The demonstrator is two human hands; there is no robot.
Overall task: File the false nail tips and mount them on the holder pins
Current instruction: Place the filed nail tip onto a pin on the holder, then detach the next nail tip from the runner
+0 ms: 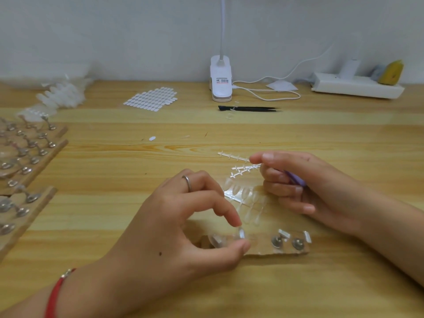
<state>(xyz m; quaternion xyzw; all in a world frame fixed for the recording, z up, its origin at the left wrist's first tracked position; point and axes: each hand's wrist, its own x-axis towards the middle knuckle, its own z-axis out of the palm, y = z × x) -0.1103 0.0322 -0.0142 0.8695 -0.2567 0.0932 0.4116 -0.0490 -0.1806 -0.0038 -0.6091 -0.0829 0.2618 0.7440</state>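
Nail tip (pixel 241 233), clear and small, sits in the grip of the left hand (pixel 183 226): thumb and forefinger are closed to a narrow pinch on it, right over a pin on the cardboard strip (pixel 263 251). Whether it is already seated on the pin I cannot tell.

Just on the wrist side of that grip, another tip (pixel 215 240) looks mounted on the same strip. On the far side, toward the right hand (pixel 305 180), two bare pins (pixel 276 241) wait. So this strip seems about half filled.

Between the two grips lies a clear rack of unfiled tips (pixel 246 203), several still attached. Stripped stalks (pixel 234 156) lie just beyond the right hand. That hand's grip is curled round a purple file (pixel 296 177), idle for now.

Well out from the left grip, at the table (pixel 114 180) edge, full boards of pins (pixel 29 157) stand with tips on them, so much of the batch looks done. Filing and mounting remain for the rack's tips.

Room is tight between the hands, with the rack and stalks easy to brush. The strip's near edge has bare wood in front of it. Past both grips, black tweezers (pixel 250 109) and a sticker sheet (pixel 152 98) lie well apart.
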